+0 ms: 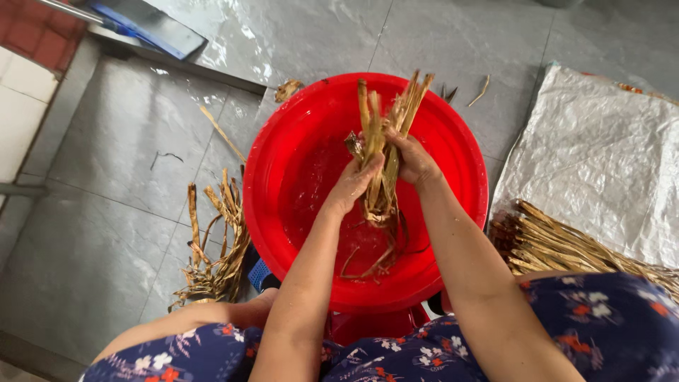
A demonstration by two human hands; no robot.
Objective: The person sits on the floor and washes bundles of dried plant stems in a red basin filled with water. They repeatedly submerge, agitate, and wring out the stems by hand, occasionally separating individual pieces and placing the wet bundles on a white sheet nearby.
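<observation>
A bundle of wet, tan dried leaf strips stands upright over a large red plastic basin holding a little water. My left hand presses against the bundle's left side. My right hand grips it from the right, fingers wrapped around the strips. The strips' upper ends fan out above both hands and their lower ends trail down into the basin.
A loose heap of the same strips lies on the wet grey tiled floor left of the basin. Another pile rests at the right on a white woven sack. A blue-handled tool lies at the top left. My knees are below.
</observation>
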